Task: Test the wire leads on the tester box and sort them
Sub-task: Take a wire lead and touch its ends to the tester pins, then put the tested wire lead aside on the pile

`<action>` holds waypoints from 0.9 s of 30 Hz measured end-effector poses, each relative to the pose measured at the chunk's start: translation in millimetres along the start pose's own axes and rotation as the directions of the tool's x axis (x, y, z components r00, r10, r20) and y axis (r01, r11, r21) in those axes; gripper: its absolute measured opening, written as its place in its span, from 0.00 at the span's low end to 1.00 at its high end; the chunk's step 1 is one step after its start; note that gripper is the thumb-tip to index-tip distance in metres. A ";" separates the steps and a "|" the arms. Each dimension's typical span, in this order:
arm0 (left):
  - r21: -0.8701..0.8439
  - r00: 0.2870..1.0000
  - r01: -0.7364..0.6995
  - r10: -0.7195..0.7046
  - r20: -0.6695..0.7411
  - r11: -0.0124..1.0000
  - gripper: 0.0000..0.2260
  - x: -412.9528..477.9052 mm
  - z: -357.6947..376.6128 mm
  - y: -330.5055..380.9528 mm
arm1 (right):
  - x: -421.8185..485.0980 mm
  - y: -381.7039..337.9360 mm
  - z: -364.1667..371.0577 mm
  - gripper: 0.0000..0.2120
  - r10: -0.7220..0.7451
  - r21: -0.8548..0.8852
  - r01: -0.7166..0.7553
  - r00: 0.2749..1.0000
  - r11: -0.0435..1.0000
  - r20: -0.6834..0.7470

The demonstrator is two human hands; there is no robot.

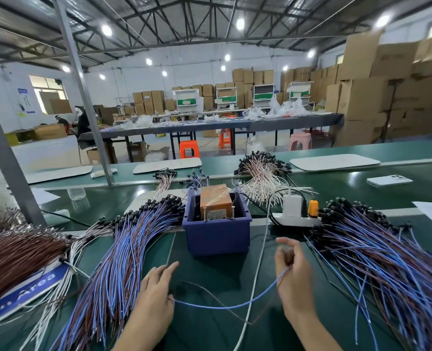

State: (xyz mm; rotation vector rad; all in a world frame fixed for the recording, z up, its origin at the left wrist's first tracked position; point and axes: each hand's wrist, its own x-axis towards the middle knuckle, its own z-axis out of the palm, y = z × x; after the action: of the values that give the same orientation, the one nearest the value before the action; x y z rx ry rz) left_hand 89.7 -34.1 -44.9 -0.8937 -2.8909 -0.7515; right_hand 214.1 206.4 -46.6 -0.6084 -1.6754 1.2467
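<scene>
A blue and brown wire lead (pixel 225 305) sags between my two hands over the green bench. My left hand (pixel 156 295) pinches one end of it near the thumb, its other fingers stretched forward. My right hand (pixel 292 272) pinches the other end, fingers curled. Straight ahead stands the tester box (pixel 216 202), orange with two upright screw posts, sitting inside a blue plastic bin (pixel 217 235). A large fan of blue and brown leads (pixel 123 257) lies left of the bin. A second such pile (pixel 387 259) lies on the right.
A white power strip (pixel 295 217) with a charger and an orange plug sits right of the bin; its white cable (pixel 256 274) runs toward me. Brown leads (pixel 17 252) lie far left, white leads (pixel 263 178) behind the box. A phone (pixel 389 180) lies at the back right.
</scene>
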 end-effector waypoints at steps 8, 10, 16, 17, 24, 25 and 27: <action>-0.096 0.940 -0.322 0.305 -0.155 0.942 0.17 -1.8 -73.8 66.4 | 39.3 -91.9 -19.6 0.17 -0.554 -0.480 0.535 0.824 0.695 0.117; -0.167 0.892 -0.442 0.413 -0.182 0.881 0.20 -1.2 -83.1 111.3 | 38.6 -117.9 -12.2 0.19 -0.596 -0.463 0.600 0.784 0.653 0.176; -0.151 0.793 -0.597 0.550 -0.262 0.788 0.11 7.7 -90.8 188.0 | 46.0 -150.2 -23.6 0.30 -0.658 -0.538 0.678 0.702 0.501 0.272; -0.167 0.785 -0.608 0.556 -0.274 0.776 0.10 9.8 -89.9 192.8 | 50.6 -150.8 -30.4 0.32 -0.680 -0.555 0.687 0.682 0.468 0.270; -0.411 0.796 -0.603 0.480 -0.368 0.684 0.07 19.4 -83.4 229.0 | 64.5 -150.0 -58.3 0.35 -0.417 -0.113 0.412 0.908 0.904 -0.024; -0.511 0.818 -0.574 0.425 -0.387 0.639 0.06 23.4 -84.0 236.2 | 64.7 -149.8 -61.8 0.30 -0.337 -0.048 0.339 0.941 0.940 0.039; -0.656 0.850 -0.527 0.330 -0.411 0.540 0.06 32.2 -86.1 250.8 | 62.0 -148.9 -68.8 0.19 -0.273 0.013 0.280 0.923 0.960 0.272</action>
State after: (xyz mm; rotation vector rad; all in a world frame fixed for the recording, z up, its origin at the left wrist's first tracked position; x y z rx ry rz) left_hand 187.5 124.3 146.6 -1.3714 -1.9189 -1.8798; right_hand 267.2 234.5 118.1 -0.2080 -1.9304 1.1404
